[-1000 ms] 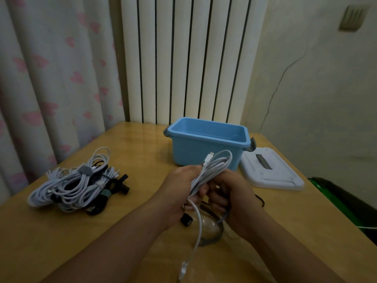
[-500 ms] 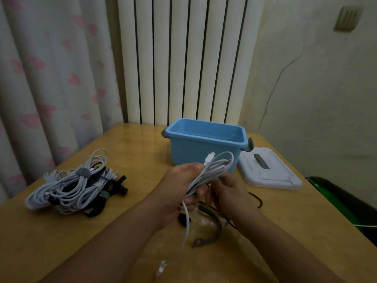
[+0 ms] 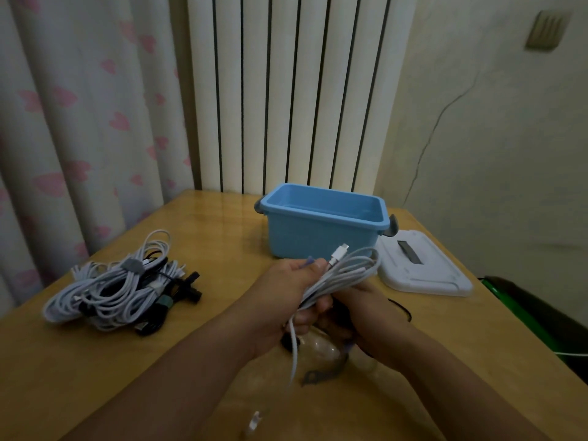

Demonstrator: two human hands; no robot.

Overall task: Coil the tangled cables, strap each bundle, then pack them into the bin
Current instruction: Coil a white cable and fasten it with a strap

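Note:
My left hand (image 3: 286, 297) grips a coiled white cable (image 3: 346, 275) above the table; its plug end sticks up and a loose tail hangs down to a second plug near the bottom edge. My right hand (image 3: 366, 316) is just under the coil, fingers curled around a grey strap (image 3: 321, 372) whose free end dangles over the table. An open blue bin (image 3: 321, 233) stands behind the hands. A heap of white and black cables (image 3: 121, 291), some of them strapped, lies at the left.
The bin's white lid (image 3: 420, 265) lies flat to the right of the bin. A thin black cord (image 3: 402, 308) runs past my right wrist. A radiator and curtain back the wooden table (image 3: 222, 237); a dark and green object (image 3: 534, 313) sits off the right edge.
My right hand has closed in under the coil and taken hold of the grey strap. The cable's hanging tail has swung slightly. The heap and bin have not moved.

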